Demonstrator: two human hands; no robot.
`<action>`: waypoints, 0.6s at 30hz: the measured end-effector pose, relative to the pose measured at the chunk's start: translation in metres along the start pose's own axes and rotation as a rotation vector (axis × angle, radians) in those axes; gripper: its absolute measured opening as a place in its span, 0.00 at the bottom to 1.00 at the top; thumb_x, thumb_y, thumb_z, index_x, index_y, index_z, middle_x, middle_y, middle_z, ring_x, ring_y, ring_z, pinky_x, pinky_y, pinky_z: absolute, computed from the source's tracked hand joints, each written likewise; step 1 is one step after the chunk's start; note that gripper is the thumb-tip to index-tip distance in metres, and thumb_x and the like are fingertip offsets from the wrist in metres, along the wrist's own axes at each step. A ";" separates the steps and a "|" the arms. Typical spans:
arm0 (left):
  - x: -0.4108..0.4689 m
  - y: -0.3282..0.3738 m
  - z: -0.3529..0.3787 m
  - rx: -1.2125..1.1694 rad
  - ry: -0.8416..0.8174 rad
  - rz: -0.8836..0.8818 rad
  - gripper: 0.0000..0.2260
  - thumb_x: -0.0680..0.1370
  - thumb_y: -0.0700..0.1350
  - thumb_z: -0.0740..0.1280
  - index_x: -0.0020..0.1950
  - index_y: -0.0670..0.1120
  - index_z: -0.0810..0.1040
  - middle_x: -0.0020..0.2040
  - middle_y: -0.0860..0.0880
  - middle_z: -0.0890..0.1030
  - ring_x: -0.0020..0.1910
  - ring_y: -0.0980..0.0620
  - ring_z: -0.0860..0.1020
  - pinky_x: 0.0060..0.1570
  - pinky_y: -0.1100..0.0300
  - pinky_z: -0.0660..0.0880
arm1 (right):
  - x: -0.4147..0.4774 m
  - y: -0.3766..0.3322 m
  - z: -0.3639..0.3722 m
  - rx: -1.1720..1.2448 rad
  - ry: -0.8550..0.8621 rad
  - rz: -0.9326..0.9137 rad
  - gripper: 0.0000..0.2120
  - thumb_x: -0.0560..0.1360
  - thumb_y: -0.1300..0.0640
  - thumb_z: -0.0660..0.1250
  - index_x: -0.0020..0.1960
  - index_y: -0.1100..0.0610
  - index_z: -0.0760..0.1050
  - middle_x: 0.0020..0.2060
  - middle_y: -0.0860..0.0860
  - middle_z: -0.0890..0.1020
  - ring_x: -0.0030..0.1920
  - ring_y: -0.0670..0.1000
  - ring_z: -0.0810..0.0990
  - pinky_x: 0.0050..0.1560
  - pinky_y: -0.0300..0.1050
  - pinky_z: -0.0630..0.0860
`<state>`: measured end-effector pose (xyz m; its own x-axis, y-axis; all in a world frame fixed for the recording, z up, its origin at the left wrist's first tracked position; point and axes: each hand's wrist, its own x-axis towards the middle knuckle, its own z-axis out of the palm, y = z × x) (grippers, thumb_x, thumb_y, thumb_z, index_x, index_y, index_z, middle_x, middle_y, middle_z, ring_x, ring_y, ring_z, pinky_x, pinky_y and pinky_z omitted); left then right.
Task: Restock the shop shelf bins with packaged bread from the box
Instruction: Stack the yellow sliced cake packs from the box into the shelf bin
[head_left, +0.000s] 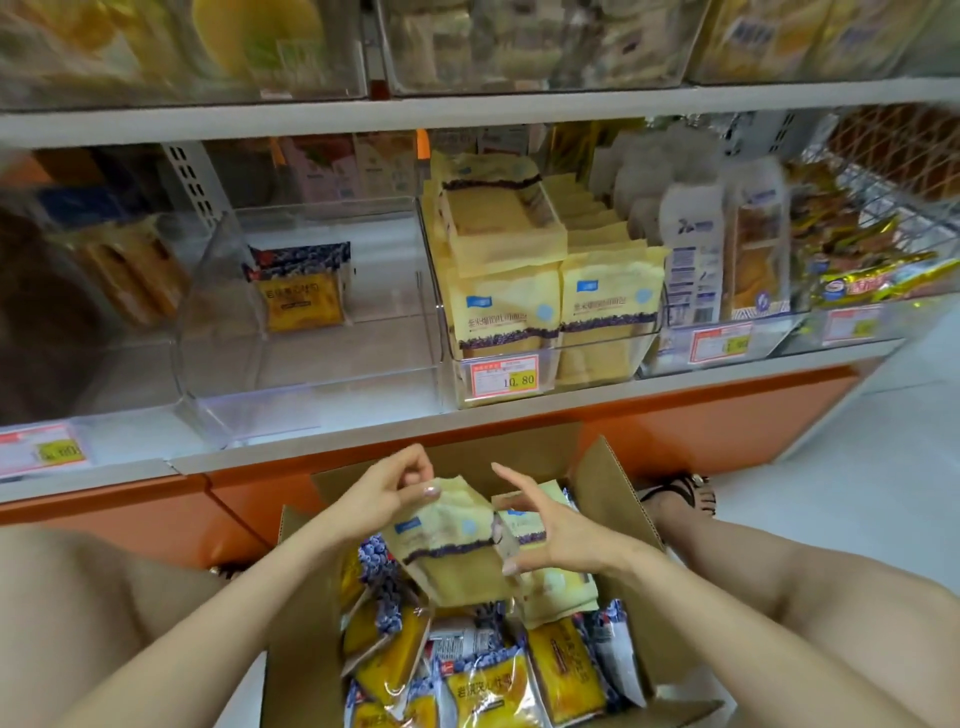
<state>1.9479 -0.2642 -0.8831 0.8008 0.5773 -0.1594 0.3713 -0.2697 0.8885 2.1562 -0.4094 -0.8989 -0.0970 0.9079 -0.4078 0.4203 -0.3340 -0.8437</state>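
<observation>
Over the box's (608, 488) far end, left hand (387, 491) pinches bread pack's (447, 551) top edge; right hand (550, 535), fingers spread loose, steadies it, likely bound for matching bin (550, 364).

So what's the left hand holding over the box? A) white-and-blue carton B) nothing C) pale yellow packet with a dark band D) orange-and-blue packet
C: the left hand pinches the top edge of a pale yellow packet above the box, the same kind that fills the bin with the 10.80 tag.
</observation>
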 end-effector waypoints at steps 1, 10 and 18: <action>0.003 0.007 0.000 -0.057 0.033 0.003 0.05 0.78 0.41 0.64 0.43 0.45 0.70 0.32 0.49 0.71 0.34 0.52 0.71 0.36 0.64 0.69 | -0.001 -0.001 -0.001 -0.001 0.025 -0.028 0.49 0.68 0.55 0.77 0.74 0.34 0.48 0.70 0.44 0.62 0.70 0.45 0.62 0.67 0.44 0.69; 0.030 0.028 0.020 -0.276 0.373 -0.128 0.04 0.79 0.41 0.62 0.45 0.45 0.73 0.41 0.47 0.79 0.40 0.54 0.78 0.38 0.65 0.74 | -0.019 -0.019 -0.030 0.053 0.188 -0.098 0.35 0.71 0.64 0.71 0.63 0.31 0.61 0.61 0.43 0.72 0.56 0.49 0.78 0.50 0.48 0.81; 0.042 -0.052 0.093 -0.215 0.144 -0.625 0.07 0.80 0.46 0.63 0.50 0.44 0.68 0.44 0.44 0.76 0.35 0.54 0.73 0.31 0.66 0.70 | -0.067 -0.016 -0.097 -0.101 0.357 0.101 0.32 0.70 0.64 0.72 0.57 0.30 0.65 0.51 0.42 0.76 0.53 0.49 0.78 0.55 0.49 0.76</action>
<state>2.0060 -0.2975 -0.9759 0.3899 0.6762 -0.6251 0.6304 0.2988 0.7165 2.2438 -0.4405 -0.8235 0.2624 0.9088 -0.3245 0.5004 -0.4156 -0.7595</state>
